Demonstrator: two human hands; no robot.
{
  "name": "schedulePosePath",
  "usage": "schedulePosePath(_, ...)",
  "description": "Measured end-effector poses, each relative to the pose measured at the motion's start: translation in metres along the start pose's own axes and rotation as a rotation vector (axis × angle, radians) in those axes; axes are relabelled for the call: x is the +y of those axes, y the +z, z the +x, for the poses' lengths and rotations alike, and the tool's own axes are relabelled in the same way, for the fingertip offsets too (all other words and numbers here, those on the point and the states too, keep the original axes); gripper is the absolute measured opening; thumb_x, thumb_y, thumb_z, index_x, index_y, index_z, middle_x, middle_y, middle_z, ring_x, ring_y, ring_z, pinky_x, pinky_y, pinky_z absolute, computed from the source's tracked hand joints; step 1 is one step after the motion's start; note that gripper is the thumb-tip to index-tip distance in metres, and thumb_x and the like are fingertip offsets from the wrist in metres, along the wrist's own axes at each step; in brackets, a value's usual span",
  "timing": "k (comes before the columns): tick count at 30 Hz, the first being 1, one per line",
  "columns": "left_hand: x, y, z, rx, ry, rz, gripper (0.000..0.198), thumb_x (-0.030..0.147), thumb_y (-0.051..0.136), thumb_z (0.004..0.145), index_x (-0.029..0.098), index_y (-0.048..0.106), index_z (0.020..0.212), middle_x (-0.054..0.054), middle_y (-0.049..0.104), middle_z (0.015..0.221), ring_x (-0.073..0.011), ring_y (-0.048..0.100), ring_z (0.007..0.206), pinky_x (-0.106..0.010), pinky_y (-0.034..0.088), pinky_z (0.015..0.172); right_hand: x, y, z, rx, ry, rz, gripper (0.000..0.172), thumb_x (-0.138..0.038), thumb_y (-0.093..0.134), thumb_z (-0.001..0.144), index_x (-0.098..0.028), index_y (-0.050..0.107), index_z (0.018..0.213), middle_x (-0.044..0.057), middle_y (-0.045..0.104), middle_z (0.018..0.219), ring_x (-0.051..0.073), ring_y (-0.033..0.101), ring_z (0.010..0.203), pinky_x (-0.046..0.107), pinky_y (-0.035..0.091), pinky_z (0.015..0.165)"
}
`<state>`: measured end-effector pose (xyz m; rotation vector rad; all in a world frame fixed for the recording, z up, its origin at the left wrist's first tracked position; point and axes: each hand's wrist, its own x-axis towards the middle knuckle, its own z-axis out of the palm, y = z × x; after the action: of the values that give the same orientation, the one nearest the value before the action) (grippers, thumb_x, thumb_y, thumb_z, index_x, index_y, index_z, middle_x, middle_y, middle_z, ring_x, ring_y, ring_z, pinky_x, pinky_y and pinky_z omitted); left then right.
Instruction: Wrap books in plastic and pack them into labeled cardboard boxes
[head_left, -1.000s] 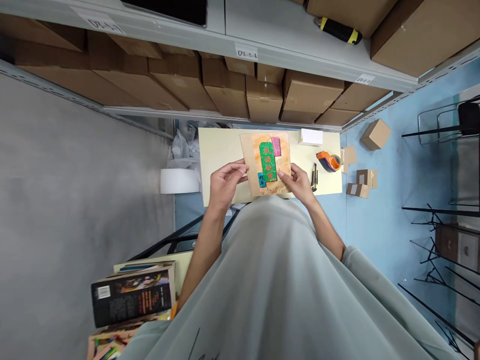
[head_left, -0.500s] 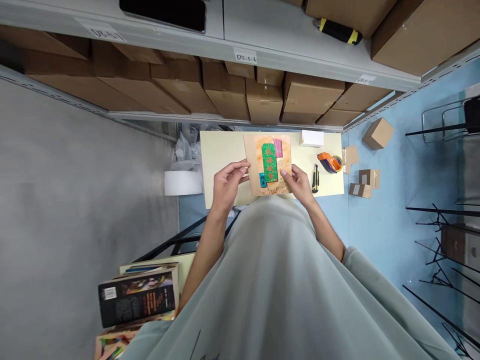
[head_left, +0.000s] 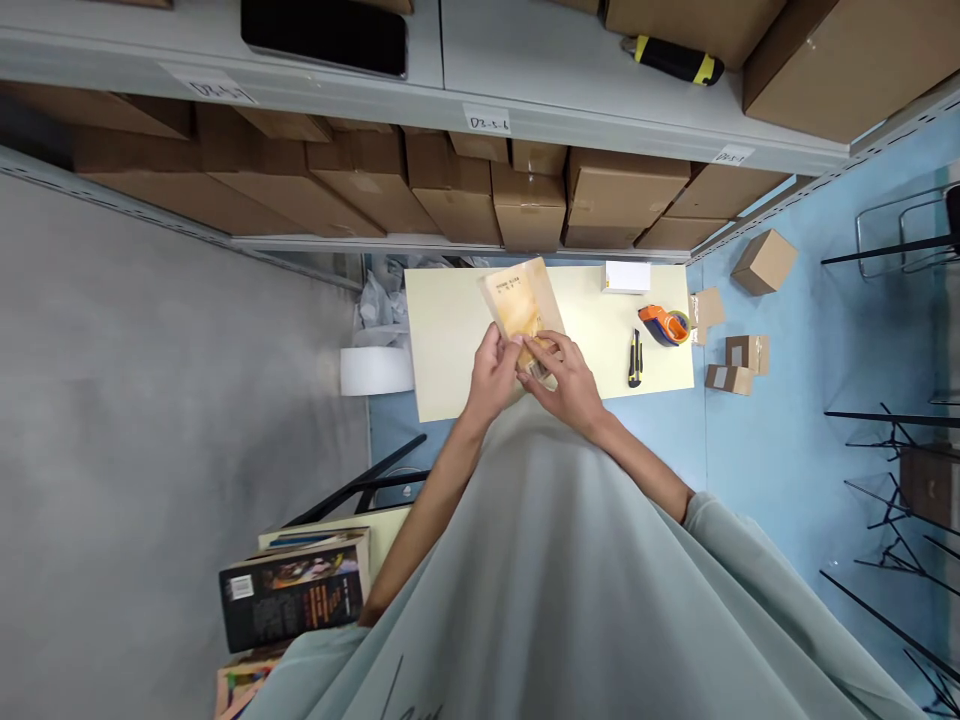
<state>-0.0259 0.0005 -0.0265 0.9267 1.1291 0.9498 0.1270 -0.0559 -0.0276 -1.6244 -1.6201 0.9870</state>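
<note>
Both my hands hold a thin orange-tan book (head_left: 517, 305) above the pale yellow table (head_left: 450, 330). Its plain back cover faces me, tilted, with small print near the top. My left hand (head_left: 491, 375) grips the book's lower left edge, fingers closed on it. My right hand (head_left: 566, 375) pinches the lower right corner, fingers curled over a barcode patch. The book is turned edge-on to the left.
On the table lie a white box (head_left: 626, 277), an orange tape dispenser (head_left: 664, 325) and a utility knife (head_left: 635, 358). Cardboard boxes (head_left: 525, 195) fill the shelf behind. Small boxes (head_left: 739, 352) lie on the blue floor. A stack of books (head_left: 296, 595) sits lower left.
The book has been flipped: its colourful front with green and pink labels faced me before, now the plain back shows. Both hands have come closer together at its lower edge.
</note>
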Motion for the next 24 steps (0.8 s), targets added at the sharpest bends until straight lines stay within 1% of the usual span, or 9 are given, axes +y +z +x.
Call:
schedulePosePath(1, 0.0, -0.003, 0.002, 0.019, -0.018, -0.01, 0.066, 0.081, 0.082, 0.089, 0.024, 0.072, 0.123, -0.011, 0.084, 0.122, -0.0332, 0.08, 0.127, -0.041, 0.067, 0.107, 0.003, -0.004, 0.002, 0.01, -0.012, 0.003, 0.049, -0.053, 0.073, 0.108, -0.035, 0.075, 0.152, 0.014, 0.062, 0.162, 0.035, 0.062, 0.143, 0.057, 0.055, 0.129)
schedulePosePath(3, -0.001, -0.012, 0.005, 0.031, -0.056, -0.047, 0.069, 0.084, 0.082, 0.088, 0.025, 0.074, 0.122, -0.011, 0.084, 0.117, -0.0347, 0.081, 0.125, -0.041, 0.069, 0.102, 0.012, -0.015, 0.008, 0.108, 0.021, 0.04, 0.048, -0.057, 0.071, 0.108, -0.033, 0.077, 0.149, 0.015, 0.061, 0.163, 0.035, 0.058, 0.151, 0.058, 0.05, 0.132)
schedulePosePath(5, -0.001, -0.023, 0.005, 0.021, -0.096, -0.084, 0.069, 0.085, 0.081, 0.087, 0.025, 0.076, 0.121, -0.011, 0.085, 0.116, -0.0361, 0.081, 0.126, -0.043, 0.07, 0.101, 0.023, -0.028, 0.014, 0.215, 0.123, 0.132, 0.056, -0.065, 0.073, 0.104, -0.031, 0.075, 0.149, 0.017, 0.061, 0.164, 0.036, 0.057, 0.152, 0.059, 0.052, 0.129)
schedulePosePath(6, -0.002, -0.028, 0.005, 0.014, -0.116, -0.1, 0.069, 0.085, 0.081, 0.086, 0.024, 0.077, 0.118, -0.012, 0.085, 0.116, -0.0365, 0.081, 0.127, -0.044, 0.07, 0.102, 0.029, -0.033, 0.016, 0.228, 0.186, 0.21, 0.062, -0.07, 0.076, 0.1, -0.029, 0.074, 0.148, 0.017, 0.065, 0.16, 0.035, 0.06, 0.148, 0.058, 0.056, 0.124)
schedulePosePath(9, -0.003, -0.04, 0.004, -0.012, -0.174, -0.141, 0.065, 0.082, 0.085, 0.084, 0.023, 0.078, 0.11, -0.013, 0.086, 0.115, -0.0365, 0.081, 0.128, -0.046, 0.07, 0.104, 0.041, -0.04, 0.019, 0.08, 0.334, 0.504, 0.074, -0.078, 0.085, 0.087, -0.025, 0.076, 0.138, 0.014, 0.079, 0.131, 0.03, 0.074, 0.122, 0.048, 0.064, 0.108)
schedulePosePath(12, -0.006, -0.044, 0.005, -0.021, -0.207, -0.161, 0.061, 0.077, 0.089, 0.082, 0.023, 0.078, 0.107, -0.013, 0.087, 0.114, -0.0366, 0.081, 0.126, -0.045, 0.071, 0.102, 0.043, -0.038, 0.015, -0.012, 0.38, 0.665, 0.074, -0.076, 0.091, 0.079, -0.024, 0.077, 0.13, 0.009, 0.082, 0.115, 0.025, 0.077, 0.111, 0.042, 0.065, 0.103)
schedulePosePath(16, -0.008, -0.044, 0.008, -0.053, -0.213, -0.123, 0.061, 0.074, 0.087, 0.085, 0.023, 0.079, 0.116, -0.013, 0.087, 0.117, -0.0349, 0.083, 0.12, -0.043, 0.072, 0.095, 0.039, -0.034, 0.01, 0.053, 0.385, 0.674, 0.071, -0.073, 0.096, 0.076, -0.025, 0.077, 0.125, 0.006, 0.082, 0.112, 0.022, 0.077, 0.107, 0.04, 0.064, 0.106)
schedulePosePath(19, -0.007, -0.045, 0.009, -0.082, -0.184, -0.077, 0.062, 0.072, 0.087, 0.086, 0.023, 0.079, 0.123, -0.012, 0.086, 0.119, -0.0315, 0.084, 0.114, -0.041, 0.071, 0.092, 0.041, -0.033, 0.01, 0.073, 0.359, 0.641, 0.069, -0.073, 0.094, 0.079, -0.026, 0.076, 0.126, 0.006, 0.082, 0.111, 0.021, 0.077, 0.105, 0.039, 0.065, 0.106)
schedulePosePath(24, -0.003, -0.045, 0.006, -0.065, -0.149, -0.05, 0.059, 0.072, 0.088, 0.084, 0.024, 0.08, 0.117, -0.01, 0.087, 0.116, -0.0282, 0.084, 0.108, -0.036, 0.071, 0.085, 0.05, -0.034, 0.014, 0.061, 0.326, 0.557, 0.068, -0.075, 0.086, 0.085, -0.025, 0.076, 0.13, 0.009, 0.081, 0.115, 0.024, 0.078, 0.107, 0.043, 0.065, 0.106)
